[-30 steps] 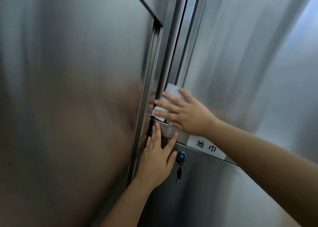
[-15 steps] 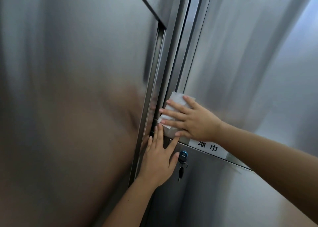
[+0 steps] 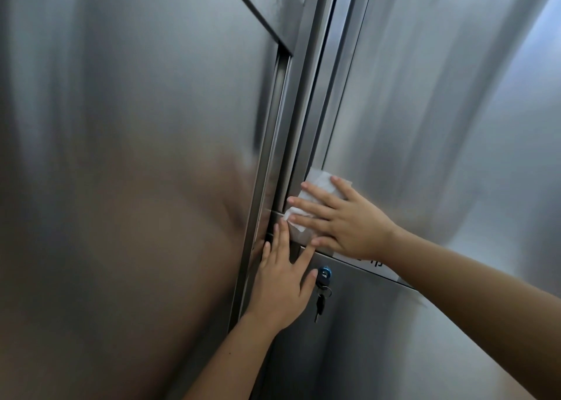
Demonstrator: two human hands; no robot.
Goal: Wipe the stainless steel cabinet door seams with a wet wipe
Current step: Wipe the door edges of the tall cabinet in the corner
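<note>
Since the earlier frame, right hand [image 3: 349, 217] has slid the wet wipe [image 3: 318, 181] lower and now covers most of the white label [image 3: 376, 263]. Grip: fingers spread flat, pressing the wipe onto the cabinet door [image 3: 425, 126] beside the vertical seam [image 3: 305, 120]. Left hand [image 3: 282, 284] rests spread below. Wipe: white, crumpled, probably limp and light; best pushed into seams with the fingertips.

On SS cabinet front [image 3: 136, 156], wet wipe [image 3: 318, 181] is pressed flat over centre seam [image 3: 306, 96]; label [image 3: 385, 270] is stuck adj.; blue key [image 3: 324, 275] is hung below.
</note>
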